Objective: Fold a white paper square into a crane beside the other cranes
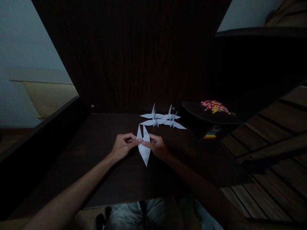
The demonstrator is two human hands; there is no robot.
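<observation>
Between my two hands is a white folded paper [145, 152], a long kite shape with two narrow points at its far end and one point toward me. My left hand [123, 145] pinches its left edge, thumb on top. My right hand [155, 145] grips the right edge the same way, its thumb close to the other thumb. The fingers beneath the paper are partly hidden. Just beyond it stand several white origami cranes [153, 122], set close together in two rows with their wings spread.
The dark wooden desk [103, 185] has a tall back panel [131, 57] and a raised left side board [40, 131]. On a rounded shelf [192, 111] at right lies a heap of small colourful pieces [214, 106]. A rainbow-striped item [210, 136] sits beneath that shelf.
</observation>
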